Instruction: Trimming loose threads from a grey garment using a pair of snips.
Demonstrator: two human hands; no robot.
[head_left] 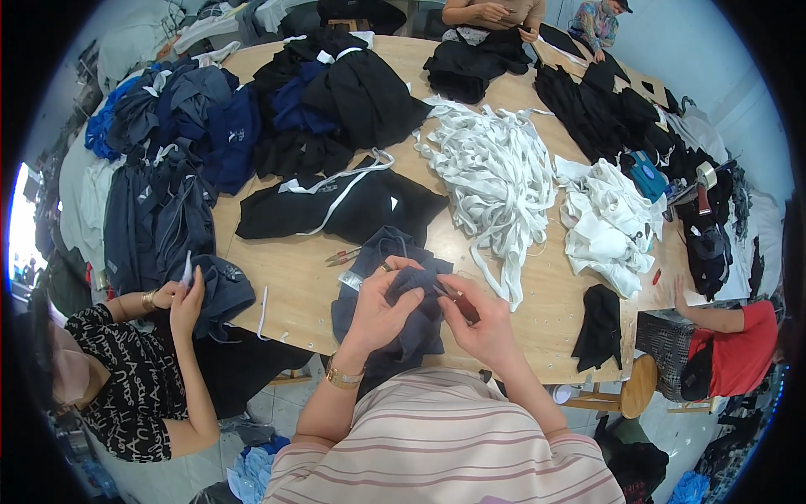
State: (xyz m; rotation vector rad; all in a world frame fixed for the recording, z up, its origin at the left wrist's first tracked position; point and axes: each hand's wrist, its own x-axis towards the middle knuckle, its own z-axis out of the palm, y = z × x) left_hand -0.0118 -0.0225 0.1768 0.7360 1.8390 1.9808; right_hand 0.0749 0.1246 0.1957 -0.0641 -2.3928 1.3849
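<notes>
A dark grey garment is bunched at the table's near edge in front of me. My left hand is closed on it, thumb pressing a raised fold from above. At that fold's right side, my right hand is closed in a pinch. A small dark tool, mostly hidden in the palm, seems to show between its fingers; its kind is unclear. A pair of thread snips lies just beyond the garment. Farther off is a flat black garment with a white cord across it.
A heap of white fabric strips and a pile of white cloth lie to the right. Dark garments are piled at the left. A co-worker's hands handle cloth there. A person in red sits at the right.
</notes>
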